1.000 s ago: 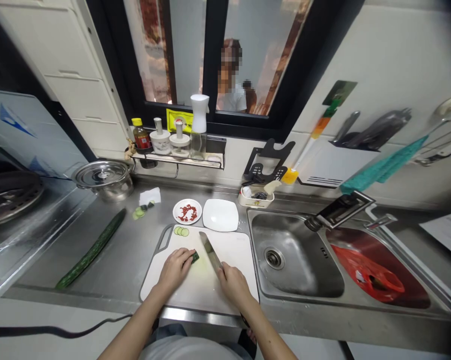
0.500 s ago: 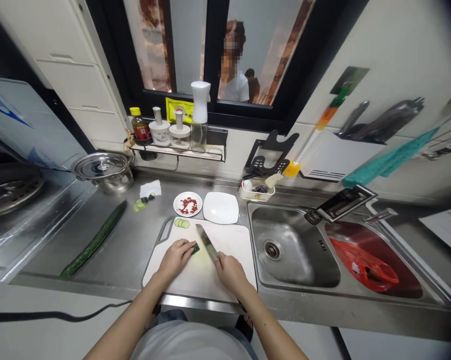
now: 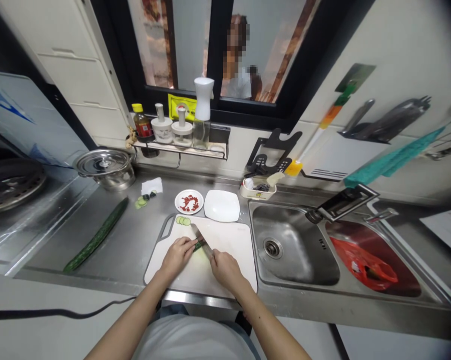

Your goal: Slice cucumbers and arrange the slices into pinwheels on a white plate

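On the white cutting board (image 3: 233, 255), my left hand (image 3: 179, 256) is closed over a short dark-green piece of cucumber (image 3: 197, 246), most of it hidden under the fingers. My right hand (image 3: 226, 270) grips the handle of a kitchen knife (image 3: 202, 241). The blade points up and left and lies against the cucumber piece, close to my left fingertips. A few round cucumber slices (image 3: 182, 220) overlap at the board's upper left. Past the board stand a white plate with red chopped bits (image 3: 188, 201) and a square white plate (image 3: 221, 205).
A whole cucumber (image 3: 96, 236) lies left of the board. Cucumber scraps (image 3: 141, 202) rest near a white tissue (image 3: 151, 186). A lidded steel pot (image 3: 107, 170) stands farther left. To the right is a double sink (image 3: 293, 250) with a red plastic bag (image 3: 364, 265).
My right hand has brought the knife left, from beside the cucumber piece onto it. My left hand keeps its hold. The whole view has shifted slightly.
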Tool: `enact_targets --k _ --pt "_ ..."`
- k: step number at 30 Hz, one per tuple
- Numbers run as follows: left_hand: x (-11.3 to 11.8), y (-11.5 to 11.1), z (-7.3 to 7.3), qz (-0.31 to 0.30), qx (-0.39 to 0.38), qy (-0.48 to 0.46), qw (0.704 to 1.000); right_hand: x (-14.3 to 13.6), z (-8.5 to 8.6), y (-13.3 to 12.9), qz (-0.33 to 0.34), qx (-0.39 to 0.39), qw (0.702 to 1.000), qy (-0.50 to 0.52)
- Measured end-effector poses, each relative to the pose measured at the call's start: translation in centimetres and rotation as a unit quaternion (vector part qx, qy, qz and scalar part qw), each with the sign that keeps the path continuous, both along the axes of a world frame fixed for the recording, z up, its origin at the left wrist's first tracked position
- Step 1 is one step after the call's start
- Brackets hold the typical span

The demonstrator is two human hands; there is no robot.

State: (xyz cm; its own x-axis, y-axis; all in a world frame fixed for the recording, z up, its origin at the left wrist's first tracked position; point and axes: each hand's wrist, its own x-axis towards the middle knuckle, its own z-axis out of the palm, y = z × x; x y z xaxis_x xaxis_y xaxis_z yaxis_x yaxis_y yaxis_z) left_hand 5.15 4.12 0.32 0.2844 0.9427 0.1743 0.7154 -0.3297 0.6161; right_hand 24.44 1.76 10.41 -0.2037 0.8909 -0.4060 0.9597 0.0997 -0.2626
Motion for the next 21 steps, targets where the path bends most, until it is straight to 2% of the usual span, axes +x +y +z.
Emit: enact_targets --k 21 --pt "-0.1 0.2 -1.1 -0.013 0.041 0.001 0.999 -0.3 0.9 0.1 0.02 -0.037 0.999 -0.017"
